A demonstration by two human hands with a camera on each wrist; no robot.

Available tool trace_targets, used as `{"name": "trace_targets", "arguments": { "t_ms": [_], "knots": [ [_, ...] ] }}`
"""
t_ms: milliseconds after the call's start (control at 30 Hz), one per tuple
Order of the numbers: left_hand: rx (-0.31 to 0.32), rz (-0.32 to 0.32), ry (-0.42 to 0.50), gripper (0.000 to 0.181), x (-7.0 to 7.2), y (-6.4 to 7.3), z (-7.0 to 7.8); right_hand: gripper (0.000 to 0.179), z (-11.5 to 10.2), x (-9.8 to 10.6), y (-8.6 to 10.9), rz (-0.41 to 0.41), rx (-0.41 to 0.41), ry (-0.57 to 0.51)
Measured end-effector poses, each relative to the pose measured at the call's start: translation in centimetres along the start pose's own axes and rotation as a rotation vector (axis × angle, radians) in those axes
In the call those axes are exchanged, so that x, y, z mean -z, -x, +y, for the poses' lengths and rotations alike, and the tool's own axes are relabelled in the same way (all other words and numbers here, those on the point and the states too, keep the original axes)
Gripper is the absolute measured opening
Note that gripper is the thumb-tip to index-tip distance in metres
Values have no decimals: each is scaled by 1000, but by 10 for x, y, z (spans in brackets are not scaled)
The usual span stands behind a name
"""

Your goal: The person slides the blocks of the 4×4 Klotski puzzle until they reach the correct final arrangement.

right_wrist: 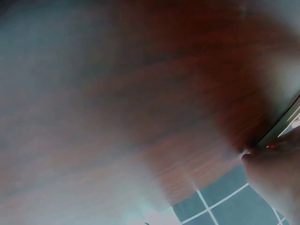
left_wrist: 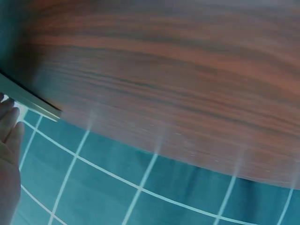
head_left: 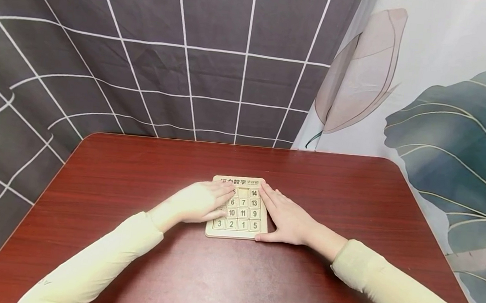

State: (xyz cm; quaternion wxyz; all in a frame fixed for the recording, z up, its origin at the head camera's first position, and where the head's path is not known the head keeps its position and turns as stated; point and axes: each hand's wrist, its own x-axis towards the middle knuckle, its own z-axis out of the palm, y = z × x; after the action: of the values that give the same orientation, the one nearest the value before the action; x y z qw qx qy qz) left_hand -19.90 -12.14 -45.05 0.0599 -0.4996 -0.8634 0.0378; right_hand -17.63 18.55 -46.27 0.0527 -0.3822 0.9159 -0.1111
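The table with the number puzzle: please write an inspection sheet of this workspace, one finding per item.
Surface: reddish-brown table, wood-grained.
Job's things: number puzzle on the table; top row shows one cell without a tile.
Clutter: nothing seen.
Hands: left hand lies over the puzzle's left side, hiding some numbers; right hand touches its right edge.
Cables: nothing seen.
Surroundings: dark gridded cloth behind and at left; pale leaf-printed cloth at right.

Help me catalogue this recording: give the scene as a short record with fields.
Puzzle: numbered sliding-tile puzzle, on wood-grain table
Bottom row: 3, 2, 1, 5
Gap: top row, left of tile 14
Left grip: fingers across left side, hiding some tiles
Right grip: along right edge, thumb at lower corner
Backdrop: dark grid-patterned curtain, leaf-print curtain
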Motion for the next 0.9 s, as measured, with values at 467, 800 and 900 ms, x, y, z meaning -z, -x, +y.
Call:
{"name": "trace_targets", "arguments": {
  "t_ms": [467, 800, 900],
  "knots": [
    [-2, -25, 62, 63, 9, -21, 10, 118, 1, 1, 1, -11, 4, -14],
    [-32, -79, -6, 65, 5, -39, 16, 118, 1, -1, 0, -9, 9, -15],
    [-27, -73, -16, 66, 2, -36, 14, 118, 0, 0, 0, -8, 4, -17]
  ]
}}
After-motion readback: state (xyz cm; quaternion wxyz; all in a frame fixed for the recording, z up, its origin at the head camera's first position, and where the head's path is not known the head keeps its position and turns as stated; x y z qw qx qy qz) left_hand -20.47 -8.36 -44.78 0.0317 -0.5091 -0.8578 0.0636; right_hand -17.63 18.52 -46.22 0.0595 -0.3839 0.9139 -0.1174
